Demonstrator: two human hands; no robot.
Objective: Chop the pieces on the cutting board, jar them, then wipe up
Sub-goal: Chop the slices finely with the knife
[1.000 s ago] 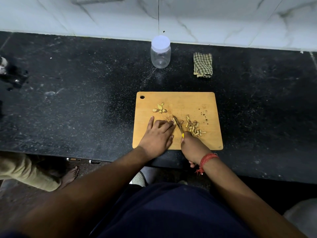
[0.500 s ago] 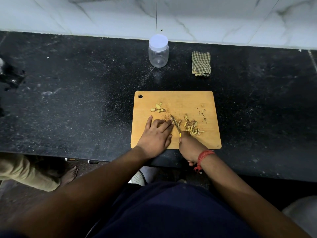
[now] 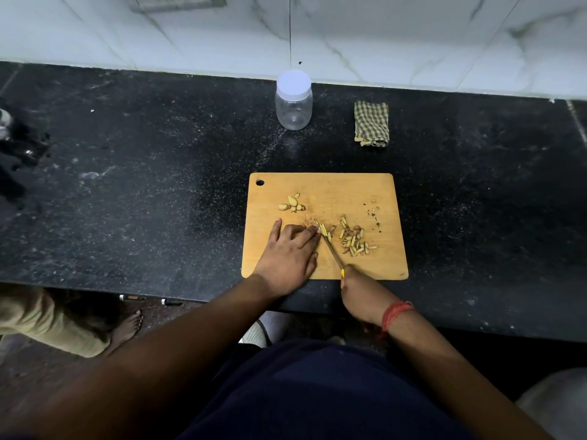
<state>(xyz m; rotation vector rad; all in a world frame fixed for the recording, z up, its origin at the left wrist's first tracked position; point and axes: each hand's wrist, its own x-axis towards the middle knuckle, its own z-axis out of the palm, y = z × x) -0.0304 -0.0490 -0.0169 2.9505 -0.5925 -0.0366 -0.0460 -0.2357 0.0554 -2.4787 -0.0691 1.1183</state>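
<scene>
While left hand (image 3: 290, 252) steadies pieces (image 3: 322, 229), knife (image 3: 332, 250) cuts.

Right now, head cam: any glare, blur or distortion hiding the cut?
Head view: dim, no glare; wide-angle bends the countertop edges. Knife blade thin and hard to trace beside left hand; chopped pieces stay sharp; right hand is shadowed.

A black speckled surface (image 3: 143, 173) runs below a white marble-patterned wall (image 3: 381, 36). At its far left edge sits a dark object (image 3: 12, 144), too dim to identify. Below the surface, another person's bare foot (image 3: 127, 327) and khaki trouser leg (image 3: 47, 325) stand on the floor.
</scene>
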